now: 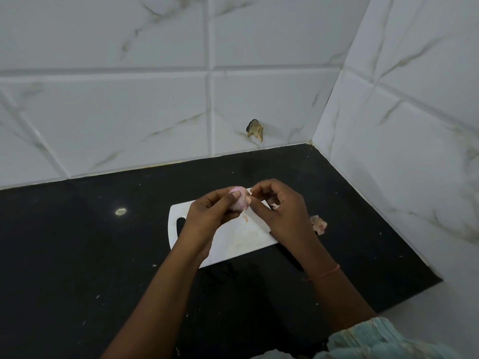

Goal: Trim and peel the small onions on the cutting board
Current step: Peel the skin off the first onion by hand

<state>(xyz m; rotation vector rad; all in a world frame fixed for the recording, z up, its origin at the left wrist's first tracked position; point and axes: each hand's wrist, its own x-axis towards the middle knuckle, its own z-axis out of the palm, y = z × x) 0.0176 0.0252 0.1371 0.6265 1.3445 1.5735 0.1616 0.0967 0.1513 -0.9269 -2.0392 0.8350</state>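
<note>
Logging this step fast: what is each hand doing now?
Left hand: holding the small onion.
Right hand: pinching a bit of onion skin.

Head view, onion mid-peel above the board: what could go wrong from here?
1. The left hand grips the small onion in the air over the cutting board; a slip could send it rolling onto the black counter.
2. The right hand pinches skin at the onion's end; it may tear short.
3. A dark knife lies partly hidden under the right wrist; lowering the hand blind risks a cut.
4. Peel scraps already sit off the board.
</note>
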